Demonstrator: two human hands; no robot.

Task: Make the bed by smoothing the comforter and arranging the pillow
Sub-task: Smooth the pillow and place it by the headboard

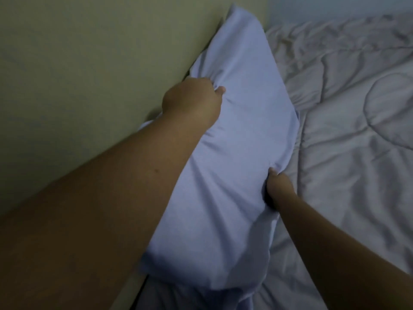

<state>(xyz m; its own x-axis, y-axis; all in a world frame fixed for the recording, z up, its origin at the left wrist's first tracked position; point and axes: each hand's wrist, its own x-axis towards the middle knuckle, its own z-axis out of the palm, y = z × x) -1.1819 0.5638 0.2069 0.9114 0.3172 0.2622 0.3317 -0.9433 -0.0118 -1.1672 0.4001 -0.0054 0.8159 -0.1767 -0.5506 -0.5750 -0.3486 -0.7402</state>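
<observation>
Against the wall: pillow stands on its long edge, leaning on the olive wall at the side of the bed; its upper corner reaches up beside the wall's corner, its lower end sits on bedding at the bottom of the view

Left hand: left hand is clenched on the wall-side edge of the pillow, cloth bunched in the fist, thumb tip showing on the front face

Right hand: right hand pinches the bed-side edge lower down, fingers tucked into a gather of the case; whether it has the filling or only the cloth I cannot tell

Pillow relative to grip: the two holds sit on opposite long edges, the left higher and the right lower; most of the pillow's body lies between them, with the top third above the left hand and unsupported

Comforter: comforter lies just beside the pillow, pale grey and creased all over; smoothing looks not yet done

Risk, slipping case: both holds seem to be on loose cloth; a pull could slide the case along the filling rather than move the pillow

Risk, toppling: the free top may flop forward onto the comforter or sag along the wall once the hands let go

Risk, fresh creases: laying the pillow down over wrinkled comforter would likely trap folds beneath it
</observation>
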